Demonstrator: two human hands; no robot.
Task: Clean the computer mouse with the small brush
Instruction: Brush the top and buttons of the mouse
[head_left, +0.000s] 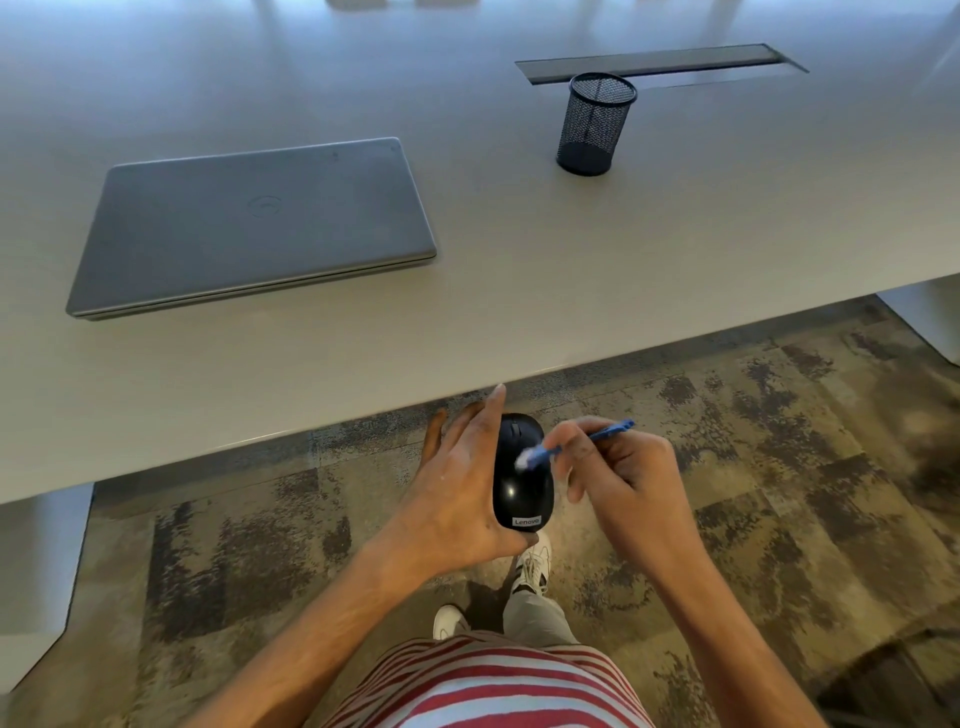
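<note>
A black computer mouse (521, 483) with a white label at its near end is held in the air in front of the table's near edge, over the carpet. My left hand (457, 493) grips it from the left side, fingers stretched along it. My right hand (623, 478) pinches a small blue brush (576, 444) by the handle. The brush's white bristles (525, 460) rest on the top of the mouse, near its middle.
A closed grey laptop (254, 223) lies on the pale table (519, 291) at the left. A black mesh pen cup (595, 124) stands at the back right, before a cable slot (660, 62). Patterned carpet (779, 467) and my shoes (530, 569) are below.
</note>
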